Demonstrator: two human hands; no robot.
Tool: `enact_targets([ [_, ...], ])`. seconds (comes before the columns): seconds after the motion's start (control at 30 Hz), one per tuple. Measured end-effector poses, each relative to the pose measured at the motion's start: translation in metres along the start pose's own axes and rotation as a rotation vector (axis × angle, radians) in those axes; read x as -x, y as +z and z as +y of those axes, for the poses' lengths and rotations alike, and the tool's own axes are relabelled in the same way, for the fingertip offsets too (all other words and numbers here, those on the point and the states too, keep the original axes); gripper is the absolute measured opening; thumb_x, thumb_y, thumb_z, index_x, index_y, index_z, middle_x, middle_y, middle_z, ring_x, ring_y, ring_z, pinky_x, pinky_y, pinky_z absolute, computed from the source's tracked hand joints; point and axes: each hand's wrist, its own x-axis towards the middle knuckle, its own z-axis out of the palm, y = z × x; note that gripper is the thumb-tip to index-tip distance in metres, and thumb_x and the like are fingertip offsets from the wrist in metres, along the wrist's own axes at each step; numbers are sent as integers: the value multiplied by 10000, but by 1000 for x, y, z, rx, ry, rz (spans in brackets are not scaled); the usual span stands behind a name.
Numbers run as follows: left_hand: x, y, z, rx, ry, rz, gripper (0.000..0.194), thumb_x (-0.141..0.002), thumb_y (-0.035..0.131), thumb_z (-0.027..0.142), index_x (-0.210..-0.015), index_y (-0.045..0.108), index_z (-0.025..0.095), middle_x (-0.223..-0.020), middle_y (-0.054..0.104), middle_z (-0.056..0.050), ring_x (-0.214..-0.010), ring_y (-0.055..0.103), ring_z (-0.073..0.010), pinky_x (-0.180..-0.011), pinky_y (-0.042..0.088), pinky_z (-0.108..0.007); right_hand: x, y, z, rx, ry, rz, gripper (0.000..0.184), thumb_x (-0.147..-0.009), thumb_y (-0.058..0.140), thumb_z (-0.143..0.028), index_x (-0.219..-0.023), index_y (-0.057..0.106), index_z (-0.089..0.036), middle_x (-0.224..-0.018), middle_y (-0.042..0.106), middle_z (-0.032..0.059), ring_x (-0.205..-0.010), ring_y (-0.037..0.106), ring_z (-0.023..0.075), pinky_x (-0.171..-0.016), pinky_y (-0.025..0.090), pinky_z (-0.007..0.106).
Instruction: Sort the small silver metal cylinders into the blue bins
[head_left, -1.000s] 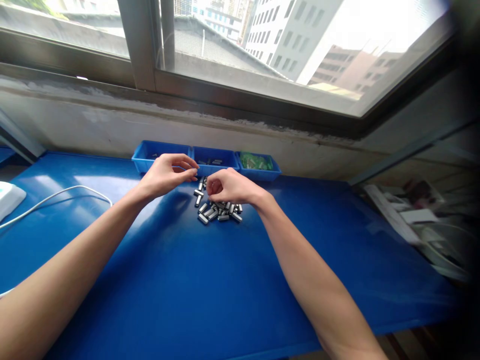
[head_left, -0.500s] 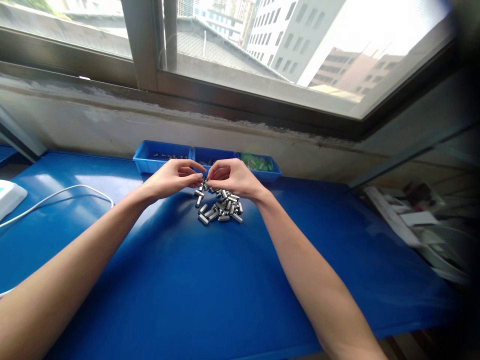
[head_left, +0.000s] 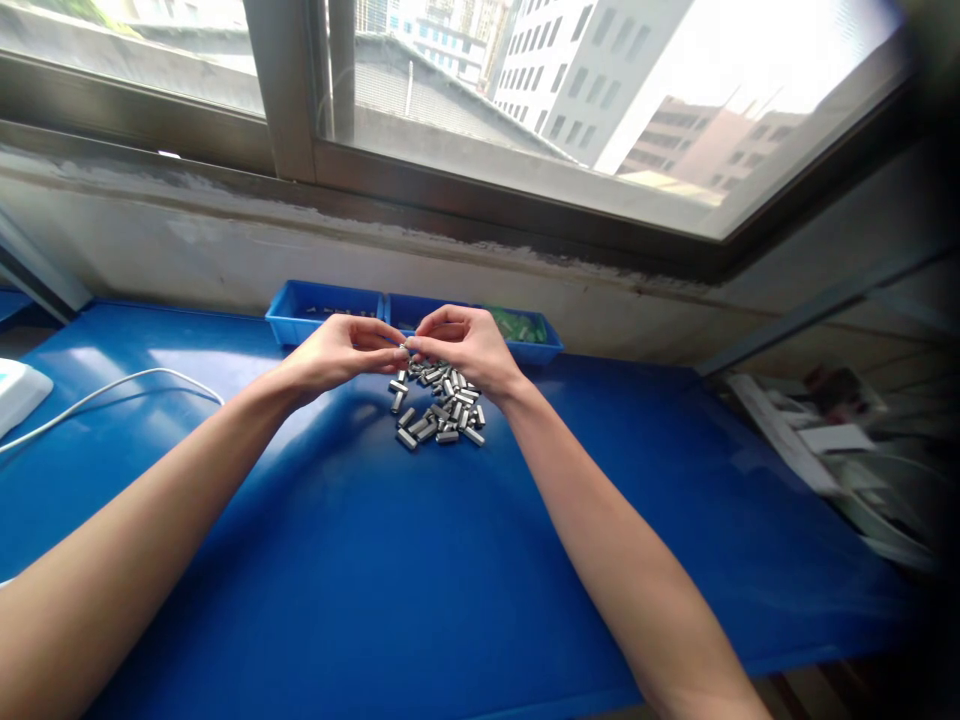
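Note:
Both my hands meet above a pile of small silver metal cylinders [head_left: 448, 412] on the blue table. The fingertips of my left hand [head_left: 341, 350] are pinched together, touching those of my right hand [head_left: 472, 345]. Thumb and forefinger of the right are closed too. A tiny pale glint shows where the fingertips join, but the fingers hide most of it and I cannot make out what it is. Some cylinders lie loose at the pile's left and front; its far part is partly under my right hand.
Behind the hands stand a blue bin [head_left: 324, 300] with small parts, a second blue bin [head_left: 397, 308] partly hidden, and a third holding a green bag [head_left: 517, 325]. A white device [head_left: 22, 392] and its cable [head_left: 142, 375] lie left. Clutter [head_left: 840, 430] sits right, beyond the table [head_left: 360, 580].
My right hand has moved slightly up and left, and its fingertips now touch those of my left hand. Both hands have lifted a little from the pile, which looks the same.

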Motion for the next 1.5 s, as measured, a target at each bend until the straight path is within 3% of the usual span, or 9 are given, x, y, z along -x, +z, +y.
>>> enact_targets([
  [0.13,-2,-4,-2,-3,15,126,522,-623,906,451,-990,752,114,-886,781,-117,-913,748,-275,-885,602,-391,1,-9,-5,89,13,-33,278,-727,807,-364,-861,676,-159,-774,746,38,-729,727,185,-682,565,274],
  [0.33,-7,-9,-4,153,40,440,361,-710,850,286,-992,716,103,-817,756,-96,-858,761,-229,-874,612,-352,10,-31,-26,482,45,-422,213,-734,765,-237,-934,739,-169,-891,766,45,-819,711,171,-707,535,236],
  [0.57,-7,-10,0,224,77,572,321,-733,784,197,-1022,715,76,-902,763,-112,-945,754,-210,-983,572,-338,11,-22,-26,745,-2,-598,233,-693,740,-158,-922,765,-195,-924,772,22,-869,705,167,-716,494,205],
  [0.7,-4,-9,3,129,31,473,289,-737,779,272,-970,731,108,-919,768,-106,-950,749,-227,-939,584,-347,9,-17,-15,787,-5,-613,202,-694,695,-115,-867,771,-186,-889,772,18,-813,698,152,-694,481,197],
  [0.97,-2,-2,0,-39,-59,174,460,-707,806,475,-1011,739,137,-944,782,-125,-945,740,-272,-889,574,-391,8,-12,-11,785,-6,-574,208,-710,632,-65,-838,768,-157,-774,744,21,-721,671,134,-632,458,192],
  [1.2,-4,0,-4,-260,-87,8,447,-784,717,516,-1027,731,140,-875,768,-93,-833,719,-233,-785,560,-336,8,-29,-21,769,7,-418,174,-785,645,-147,-917,755,-172,-826,745,26,-749,672,136,-656,459,203],
  [1.27,-4,-2,-7,-375,-47,-82,440,-806,695,531,-1031,731,155,-798,746,-63,-753,696,-210,-705,528,-300,11,-37,-29,814,63,-442,170,-778,678,-197,-932,748,-185,-843,742,26,-754,670,144,-638,456,208],
  [1.37,-3,-1,-9,-523,23,-224,430,-809,693,566,-994,737,180,-666,674,-13,-622,612,-161,-566,429,-246,16,-45,-40,900,189,-562,404,-661,809,-295,-1050,718,-229,-988,742,25,-793,673,164,-603,449,212],
  [1.5,1,8,-4,-621,111,-299,426,-746,756,564,-945,742,187,-622,602,24,-574,525,-126,-517,352,-226,20,-43,-46,1032,295,-625,663,-547,884,-335,-1166,659,-264,-1079,720,27,-828,671,186,-582,436,215],
])
